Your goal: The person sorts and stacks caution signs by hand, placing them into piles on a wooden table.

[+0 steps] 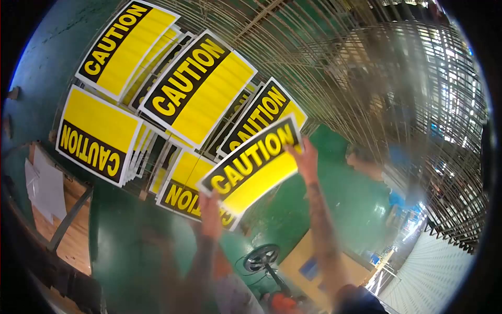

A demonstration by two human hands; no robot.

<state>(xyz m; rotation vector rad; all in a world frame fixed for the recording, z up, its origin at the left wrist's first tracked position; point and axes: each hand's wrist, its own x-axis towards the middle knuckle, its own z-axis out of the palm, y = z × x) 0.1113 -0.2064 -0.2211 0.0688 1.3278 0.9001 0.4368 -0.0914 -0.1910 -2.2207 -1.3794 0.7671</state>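
Observation:
A yellow and black CAUTION sign point(261, 175) is held up by its two ends and bows slightly. My left hand point(210, 217) is closed on its lower left end, and my right hand point(307, 159) grips the upper right end. Behind it, more of the same signs lie in overlapping layers: one in the middle point(201, 89), one at the upper left point(128, 49), one upside down at the left point(99, 136) and one partly covered at the right point(266, 112). Below the held sign, another upside-down sign point(183, 180) is partly hidden.
A large rack of thin metal wires point(361, 68) spreads across the upper right. Green floor point(136, 235) shows below the signs. White sheets point(46, 183) lie on a wooden surface at the left. A black wheel-shaped thing point(261, 258) stands near a tan board point(303, 261).

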